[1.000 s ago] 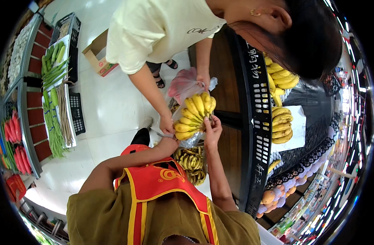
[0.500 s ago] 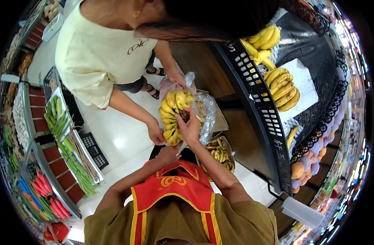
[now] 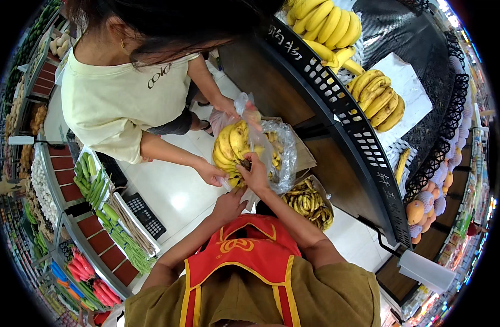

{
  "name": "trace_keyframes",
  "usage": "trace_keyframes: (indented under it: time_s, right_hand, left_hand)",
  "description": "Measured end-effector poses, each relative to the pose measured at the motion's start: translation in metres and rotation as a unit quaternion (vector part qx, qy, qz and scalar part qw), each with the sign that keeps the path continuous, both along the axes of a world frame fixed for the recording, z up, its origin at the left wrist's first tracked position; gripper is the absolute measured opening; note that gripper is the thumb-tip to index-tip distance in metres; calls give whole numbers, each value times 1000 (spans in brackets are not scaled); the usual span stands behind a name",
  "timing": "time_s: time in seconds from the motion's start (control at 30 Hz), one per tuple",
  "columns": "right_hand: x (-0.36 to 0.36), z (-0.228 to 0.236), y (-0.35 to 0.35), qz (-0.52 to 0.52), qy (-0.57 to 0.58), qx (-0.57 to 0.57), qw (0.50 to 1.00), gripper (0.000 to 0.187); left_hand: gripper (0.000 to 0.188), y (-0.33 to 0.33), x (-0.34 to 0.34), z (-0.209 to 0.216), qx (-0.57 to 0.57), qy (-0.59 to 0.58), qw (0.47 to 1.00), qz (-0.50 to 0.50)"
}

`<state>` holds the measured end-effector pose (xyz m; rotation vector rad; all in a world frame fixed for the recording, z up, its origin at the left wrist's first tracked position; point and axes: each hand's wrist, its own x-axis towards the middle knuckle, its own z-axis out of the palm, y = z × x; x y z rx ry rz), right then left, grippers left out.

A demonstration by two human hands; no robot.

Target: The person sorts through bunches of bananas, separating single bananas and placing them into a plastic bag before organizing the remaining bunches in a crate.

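Observation:
In front of my apron hangs a bunch of bananas (image 3: 225, 144), yellow with brown spots. My right hand (image 3: 254, 173) pinches its dark stem end. Against the bunch's lower end is my left hand (image 3: 230, 206), curled, its fingertips partly hidden by the fruit. A thin clear plastic bag (image 3: 264, 151) lies around part of the bunch. Across from me, another person's hand (image 3: 226, 107) grips the bag's upper part, and that person's other hand (image 3: 209, 173) holds the bag's edge beside the bananas.
Below the bunch, a box of small bananas (image 3: 310, 204) and a cardboard carton (image 3: 304, 146) lined with clear plastic stand on the floor. A black-rimmed display stand (image 3: 337, 98) with more bananas (image 3: 378, 101) rises at right. Vegetable shelves (image 3: 105, 240) line the left.
The clear bag now reaches further over the bunch, and the other person's hand has drawn its edge along the lower side. My right hand stays at the stem. The whole view has shifted slightly.

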<state>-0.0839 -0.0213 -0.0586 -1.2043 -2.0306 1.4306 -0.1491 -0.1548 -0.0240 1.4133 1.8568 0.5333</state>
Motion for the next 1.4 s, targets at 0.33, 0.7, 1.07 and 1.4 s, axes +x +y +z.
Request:
trace_keyframes:
  time_s: [0.33,0.7,1.07,1.4]
  right_hand:
    - [15,10,0,83,-32,7,996,65]
    - [30,41,-14,80,-23,9,997,61]
    - [20,3,-25,206,-151,9,967,59]
    - [-10,-62,-24,279,-317,6,906,21]
  left_hand:
    - [38,7,-15,10,-23,72,997,-8]
    - [24,7,-29,12,20,225,973,-42]
    - [8,-5,-27,32,-17,186,977,-101]
    - [21,6,-5,19,-20,239,954,-180]
